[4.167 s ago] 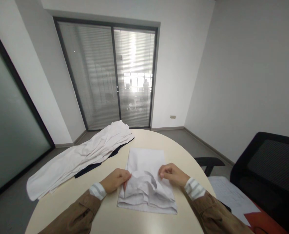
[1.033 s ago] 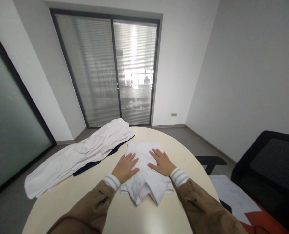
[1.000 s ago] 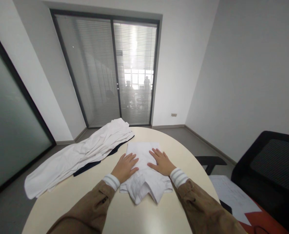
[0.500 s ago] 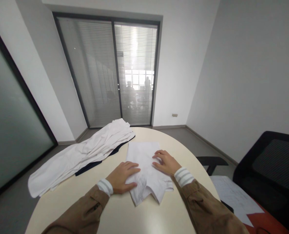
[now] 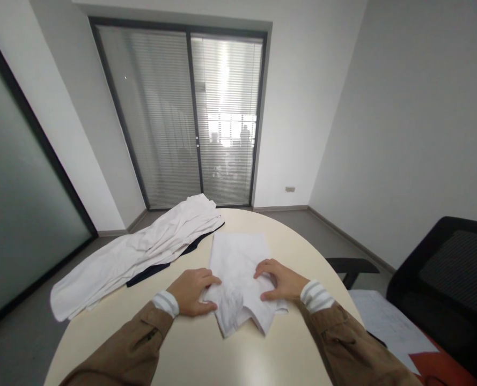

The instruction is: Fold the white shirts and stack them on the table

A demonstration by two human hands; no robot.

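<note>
Folded white garment (image 5: 238,257), on round table (image 5: 198,354).
Left hand (image 5: 193,292) and right hand (image 5: 282,282) at its left and right sides, fingers curved, thumbs apart.

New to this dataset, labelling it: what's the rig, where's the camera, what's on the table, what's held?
No robot: the left grip and right grip are a person's bare hands. One camera, worn on that person's head, looks forward and down. On the pale table lies a folded white garment, pointed flaps toward the wearer. The hands touch its two sides, thumbs apart from fingers; a firm hold isn't visible. Farther left lies loose white clothing, dark cloth showing under it.
</note>
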